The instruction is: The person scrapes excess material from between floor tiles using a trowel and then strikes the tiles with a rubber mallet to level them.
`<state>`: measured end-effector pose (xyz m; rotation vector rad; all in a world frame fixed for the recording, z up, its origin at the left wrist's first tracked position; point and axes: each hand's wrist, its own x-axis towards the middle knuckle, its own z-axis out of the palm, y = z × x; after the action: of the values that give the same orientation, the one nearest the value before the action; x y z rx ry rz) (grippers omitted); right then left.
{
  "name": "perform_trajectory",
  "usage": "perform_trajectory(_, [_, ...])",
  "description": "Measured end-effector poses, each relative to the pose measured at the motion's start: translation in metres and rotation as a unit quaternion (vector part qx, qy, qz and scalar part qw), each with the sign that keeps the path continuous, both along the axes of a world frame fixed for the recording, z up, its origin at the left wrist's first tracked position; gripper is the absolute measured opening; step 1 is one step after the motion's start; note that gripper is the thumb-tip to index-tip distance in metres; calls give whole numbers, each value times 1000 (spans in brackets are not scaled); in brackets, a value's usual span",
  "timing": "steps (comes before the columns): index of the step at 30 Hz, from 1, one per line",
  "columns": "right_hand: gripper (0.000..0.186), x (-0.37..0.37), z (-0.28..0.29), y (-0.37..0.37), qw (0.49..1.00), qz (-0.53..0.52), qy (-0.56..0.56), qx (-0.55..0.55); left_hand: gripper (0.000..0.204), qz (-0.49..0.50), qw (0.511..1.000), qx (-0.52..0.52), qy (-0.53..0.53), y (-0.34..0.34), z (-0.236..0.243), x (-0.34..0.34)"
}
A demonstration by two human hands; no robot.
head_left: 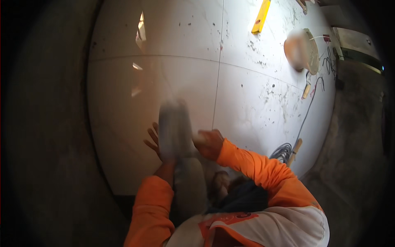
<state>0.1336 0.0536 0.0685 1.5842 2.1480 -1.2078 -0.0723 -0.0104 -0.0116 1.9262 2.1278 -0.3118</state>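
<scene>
My right hand (210, 144) is closed round the pale handle of what looks like a mallet (175, 127). Its broad grey head is smeared by motion, so its exact shape cannot be made out. Behind that head, my left hand (153, 139) has its fingers spread low over a large pale floor tile (119, 160); whether it touches the tile is unclear. The grey head hides much of the left palm. Below the hands, a grey-clad leg (190, 185) is bent beneath me.
A yellow spirit level (261, 17) lies on the tiles at the far side. To its right is a round orange-brown container (295, 51). A small tool with a yellowish handle (306, 89), a coiled dark cable (281, 152) and a wooden-handled tool (295, 152) lie at right. Dark grit dots the tiles.
</scene>
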Motion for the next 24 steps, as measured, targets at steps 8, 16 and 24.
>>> perform_trajectory(8, [23, -37, 22, 35, 998, 27, 51, 38, 67, -50, 994, 95, 2, -8, -9, -24])
perform_trajectory(16, [16, -14, 7, 42, 976, 34, 165, 140, 70, 8, 994, 110, -12, 40, -5, -1])
perform_trajectory(24, [18, 2, 8, 64, 993, -41, -45, -98, 62, 59, 983, -162, -62, 52, 31, 4])
